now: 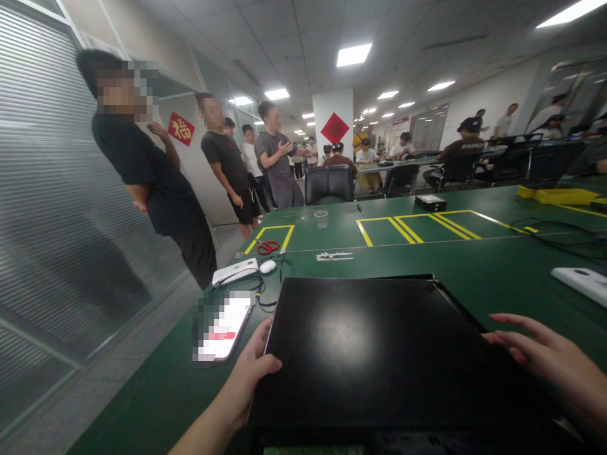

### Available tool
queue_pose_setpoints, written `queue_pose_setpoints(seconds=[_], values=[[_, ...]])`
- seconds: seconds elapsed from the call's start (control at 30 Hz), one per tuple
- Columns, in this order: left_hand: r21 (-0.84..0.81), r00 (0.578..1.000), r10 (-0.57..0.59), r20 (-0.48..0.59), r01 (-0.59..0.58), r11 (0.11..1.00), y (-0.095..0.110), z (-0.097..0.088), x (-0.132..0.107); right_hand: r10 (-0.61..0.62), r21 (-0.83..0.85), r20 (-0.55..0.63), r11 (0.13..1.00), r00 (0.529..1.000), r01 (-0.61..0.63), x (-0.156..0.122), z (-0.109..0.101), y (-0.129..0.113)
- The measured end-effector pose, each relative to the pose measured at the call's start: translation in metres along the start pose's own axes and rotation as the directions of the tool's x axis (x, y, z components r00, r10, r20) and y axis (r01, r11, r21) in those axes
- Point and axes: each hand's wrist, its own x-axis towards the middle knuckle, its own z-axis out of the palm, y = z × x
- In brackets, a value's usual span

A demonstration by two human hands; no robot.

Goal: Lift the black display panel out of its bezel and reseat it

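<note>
A flat black display panel [379,360], with a soft light reflection on its surface, lies over a black frame [455,303] that shows along its upper right edge. My left hand [251,373] grips the panel's left edge, thumb on top and fingers round the side, partly hidden. At the right edge, my right hand [535,347] has its fingers stretched out and apart, with fingertips at or just touching the frame's side. Below the panel, dark parts and a small green strip [313,450] show at the bottom of the view.
The green table [156,392] carries a lit phone [226,328], a white device [236,272], a white mouse-shaped item [268,266], red-handled scissors [268,247], a clear cup [321,218] and cables [564,237]. A white device [581,283] lies right. People stand at left.
</note>
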Motion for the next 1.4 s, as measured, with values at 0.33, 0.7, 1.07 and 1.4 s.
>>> queue_pose_setpoints(seconds=[0.33, 0.7, 1.07, 1.4], values=[[-0.034, 1.0, 0.006, 0.027, -0.005, 0.999, -0.004, -0.004, 0.004, -0.024, -0.019, 0.007, 1.0, 1.0, 0.024, 0.004, -0.001, 0.002], [-0.033, 0.998, -0.012, 0.054, 0.013, 0.999, -0.006, -0.004, 0.002, -0.02, 0.011, -0.007, 1.0, 1.0, 0.02, -0.005, 0.001, -0.009], [-0.028, 0.998, -0.02, 0.058, 0.021, 0.999, -0.005, -0.004, 0.002, -0.025, 0.008, -0.017, 1.0, 1.0, 0.025, -0.004, 0.001, -0.006], [-0.019, 1.0, 0.002, 0.024, -0.001, 1.0, -0.005, -0.005, 0.003, 0.017, 0.062, -0.01, 0.998, 1.0, -0.017, -0.002, 0.001, -0.003]])
